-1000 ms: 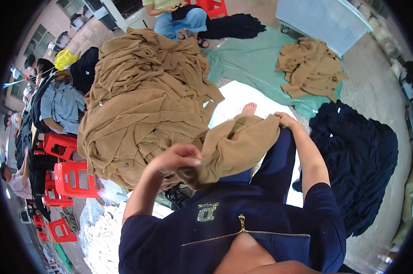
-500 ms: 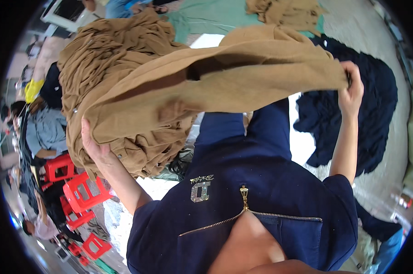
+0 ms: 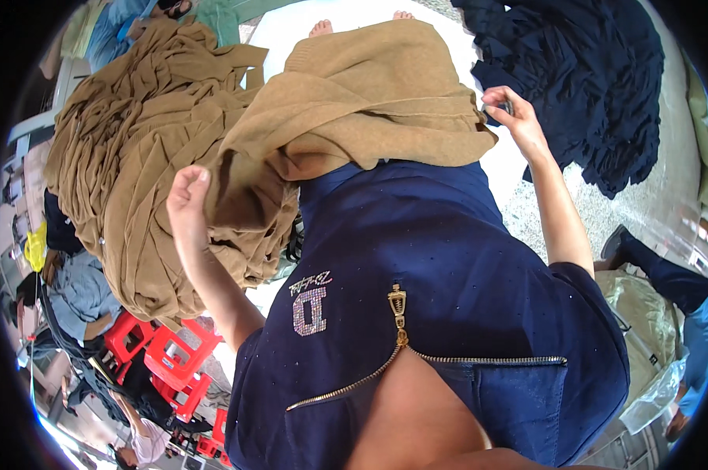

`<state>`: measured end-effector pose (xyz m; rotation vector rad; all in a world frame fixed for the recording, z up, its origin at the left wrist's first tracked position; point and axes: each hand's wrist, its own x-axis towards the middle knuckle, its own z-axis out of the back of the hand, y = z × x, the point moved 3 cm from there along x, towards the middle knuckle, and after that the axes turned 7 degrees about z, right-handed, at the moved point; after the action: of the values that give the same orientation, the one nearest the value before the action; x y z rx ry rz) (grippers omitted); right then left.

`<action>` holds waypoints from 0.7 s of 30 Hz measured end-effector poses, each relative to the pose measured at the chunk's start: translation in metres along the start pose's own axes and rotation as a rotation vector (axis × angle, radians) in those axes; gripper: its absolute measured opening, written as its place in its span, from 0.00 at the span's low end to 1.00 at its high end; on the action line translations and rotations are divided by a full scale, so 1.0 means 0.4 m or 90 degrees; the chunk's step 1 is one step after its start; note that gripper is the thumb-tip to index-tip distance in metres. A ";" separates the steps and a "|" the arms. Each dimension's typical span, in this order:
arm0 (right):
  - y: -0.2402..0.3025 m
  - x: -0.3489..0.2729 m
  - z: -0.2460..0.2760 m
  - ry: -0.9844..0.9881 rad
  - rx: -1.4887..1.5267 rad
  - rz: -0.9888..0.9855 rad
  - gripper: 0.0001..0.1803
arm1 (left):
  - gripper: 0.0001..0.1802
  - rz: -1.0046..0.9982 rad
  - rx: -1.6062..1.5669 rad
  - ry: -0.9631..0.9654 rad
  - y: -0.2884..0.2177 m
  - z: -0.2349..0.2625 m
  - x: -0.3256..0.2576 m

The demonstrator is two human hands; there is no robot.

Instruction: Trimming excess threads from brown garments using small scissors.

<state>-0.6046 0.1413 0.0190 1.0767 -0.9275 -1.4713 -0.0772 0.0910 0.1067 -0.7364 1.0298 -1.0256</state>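
Observation:
A brown knit garment (image 3: 370, 86) lies loosely folded over my lap and legs, its ribbed edge toward my feet. My left hand (image 3: 188, 200) is closed at the garment's left edge, thumb against curled fingers, and the cloth there stands up in a hollow fold. Just off the right edge of the garment is my right hand (image 3: 518, 121), its thumb and fingers apart and curved, holding nothing.
At left rises a big heap of brown knit garments (image 3: 135, 141). A dark navy heap of cloth (image 3: 573, 86) lies at right. Red plastic stools (image 3: 178, 356) stand at lower left near other people. White sheeting (image 3: 291, 31) covers the floor under my feet (image 3: 321, 28).
The brown garment, stretched out in the air between both hands before, has come down onto my lap. My right hand has let go of its edge. The view has also shifted.

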 end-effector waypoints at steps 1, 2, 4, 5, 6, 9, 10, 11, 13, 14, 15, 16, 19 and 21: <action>-0.010 0.015 -0.010 0.022 -0.018 0.027 0.09 | 0.05 -0.053 -0.016 0.026 0.011 -0.039 0.013; -0.025 0.023 -0.017 0.069 0.012 -0.022 0.12 | 0.09 -0.037 -0.002 0.111 -0.011 -0.090 0.015; -0.024 0.036 -0.042 0.137 -0.070 -0.056 0.15 | 0.17 -0.041 0.054 0.194 -0.073 -0.235 -0.003; -0.011 0.040 -0.060 0.106 -0.065 0.022 0.17 | 0.21 -0.070 0.118 0.217 -0.101 -0.314 -0.011; -0.007 0.045 -0.068 0.100 -0.061 0.021 0.17 | 0.26 -0.074 0.203 0.252 -0.130 -0.385 -0.021; 0.047 0.073 -0.112 0.156 -0.130 0.184 0.19 | 0.23 -0.192 0.497 0.278 -0.095 -0.559 0.017; 0.055 0.075 -0.126 0.167 -0.124 0.206 0.19 | 0.23 -0.199 0.499 0.284 -0.096 -0.593 0.024; 0.065 0.078 -0.141 0.179 -0.118 0.228 0.19 | 0.18 -0.263 0.566 0.313 -0.099 -0.623 0.024; 0.088 0.074 -0.152 0.180 -0.204 0.236 0.21 | 0.07 -0.394 0.568 0.299 -0.148 -0.629 -0.017; 0.093 0.073 -0.152 0.183 -0.236 0.214 0.21 | 0.06 -0.475 0.507 0.241 -0.189 -0.588 -0.052; 0.080 0.070 -0.134 0.181 -0.202 0.195 0.20 | 0.04 -0.555 0.443 0.188 -0.232 -0.535 -0.084; 0.074 0.057 -0.109 0.183 -0.133 0.161 0.19 | 0.04 -0.592 0.434 0.119 -0.288 -0.472 -0.114; 0.075 0.032 -0.023 0.179 -0.069 0.015 0.19 | 0.07 -0.557 0.097 -0.160 -0.306 -0.285 -0.109; 0.098 0.013 0.023 0.146 -0.177 0.130 0.21 | 0.05 -0.621 -0.015 -0.286 -0.330 -0.167 -0.128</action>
<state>-0.6020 0.1300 0.0581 0.8946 -0.6294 -1.2359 -0.1905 0.0887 0.2149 -1.4737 0.2465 -1.5605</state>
